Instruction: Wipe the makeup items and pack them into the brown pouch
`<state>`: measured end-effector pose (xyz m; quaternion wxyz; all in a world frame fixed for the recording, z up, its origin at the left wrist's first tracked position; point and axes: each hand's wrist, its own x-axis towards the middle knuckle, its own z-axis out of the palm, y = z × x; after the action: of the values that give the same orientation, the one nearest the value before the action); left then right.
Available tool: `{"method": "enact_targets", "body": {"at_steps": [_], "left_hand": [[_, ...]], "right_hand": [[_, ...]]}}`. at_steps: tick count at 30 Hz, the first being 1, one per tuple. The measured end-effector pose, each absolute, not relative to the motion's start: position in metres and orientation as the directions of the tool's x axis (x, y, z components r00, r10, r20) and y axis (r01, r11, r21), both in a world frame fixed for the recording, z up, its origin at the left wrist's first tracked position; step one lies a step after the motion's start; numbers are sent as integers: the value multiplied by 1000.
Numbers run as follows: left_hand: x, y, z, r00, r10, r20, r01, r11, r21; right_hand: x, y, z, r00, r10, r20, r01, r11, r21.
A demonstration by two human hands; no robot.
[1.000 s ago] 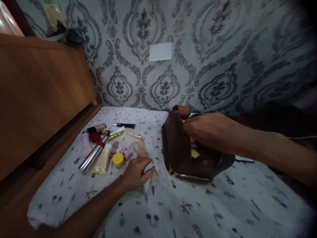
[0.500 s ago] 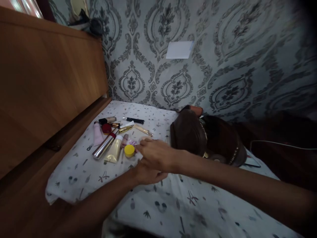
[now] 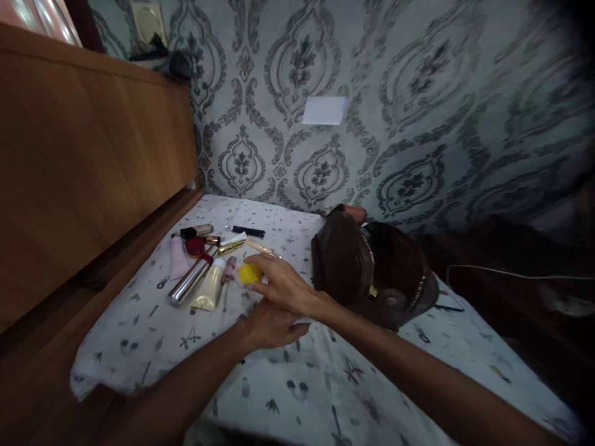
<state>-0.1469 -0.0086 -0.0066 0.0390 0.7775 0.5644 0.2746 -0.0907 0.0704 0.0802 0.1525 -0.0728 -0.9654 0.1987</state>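
A small jar with a yellow lid (image 3: 250, 274) is between the thumb and fingers of my right hand (image 3: 283, 282), tilted at the edge of a group of cosmetics. Under my right wrist lies my left hand (image 3: 272, 324), its thumb pointing right and its other fingers mostly hidden. Left of the jar are a cream tube with a white cap (image 3: 209, 288), a silver tube with a red band (image 3: 190, 280), a dark red round container (image 3: 195, 247) and a pink tube (image 3: 177, 257). A gold tube (image 3: 230, 247) lies behind them.
An open brown bag (image 3: 341, 257) stands right of my hands on the patterned white cloth (image 3: 274, 371). A black pen-like item (image 3: 248, 231) lies farther back. The wooden cabinet (image 3: 93, 136) borders the left side; a patterned wall (image 3: 260, 74) rises behind.
My right hand has moved left onto the yellow-lidded jar, closing on it and tilting it. My left hand stays nearly in place. The view has shifted slightly.
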Motion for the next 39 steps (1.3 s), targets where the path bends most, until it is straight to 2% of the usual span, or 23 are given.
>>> {"method": "enact_targets", "body": {"at_steps": [2,5,8,11,13,14,16,17,19,21,23,25,27,29,32,39], "left_hand": [[-148,-6,-1,147,884,444,823,-359,440],[-152,-1,6,-115,866,487,641,-310,702],[-158,4,12,-470,810,351,298,-229,927],[-163,4,18,-699,689,192,66,-205,977],[-164,2,22,-695,681,230,93,-231,968],[-163,0,23,-627,713,313,182,-257,949],[-159,-3,24,-353,794,496,437,-329,837],[-157,-4,23,-216,815,538,531,-364,765],[-152,-5,21,-85,837,541,618,-381,687],[-149,-4,19,-149,855,497,601,-321,732],[-147,-2,19,-267,879,395,514,-217,830],[-145,-2,21,-386,894,228,391,-65,918],[-143,-2,21,-488,871,52,274,96,957],[-144,-3,20,-569,820,-56,204,207,957],[-149,-2,13,-590,799,-111,197,276,941],[-166,1,-2,-558,818,-142,246,326,913]], "right_hand": [[-69,78,78,-825,367,430,30,788,-615],[-37,82,68,-633,630,450,-64,537,-841],[-16,79,53,-489,792,367,-185,317,-930],[-10,75,37,-429,855,291,-232,207,-951],[-12,73,27,-427,872,238,-220,155,-963],[-14,73,23,-437,874,213,-211,131,-969],[-19,72,17,-468,862,194,-214,103,-971],[-20,71,13,-485,853,196,-221,98,-970],[-22,69,7,-508,837,205,-231,97,-968],[-20,66,1,-521,830,199,-226,90,-970],[-16,63,-4,-527,824,208,-214,108,-971],[-11,60,-7,-514,811,279,-204,201,-958],[-5,59,-7,-492,769,409,-205,354,-913],[0,59,-5,-467,687,556,-230,513,-827],[8,59,0,-463,578,672,-201,670,-715],[14,55,-2,-529,432,731,43,874,-485]]}}
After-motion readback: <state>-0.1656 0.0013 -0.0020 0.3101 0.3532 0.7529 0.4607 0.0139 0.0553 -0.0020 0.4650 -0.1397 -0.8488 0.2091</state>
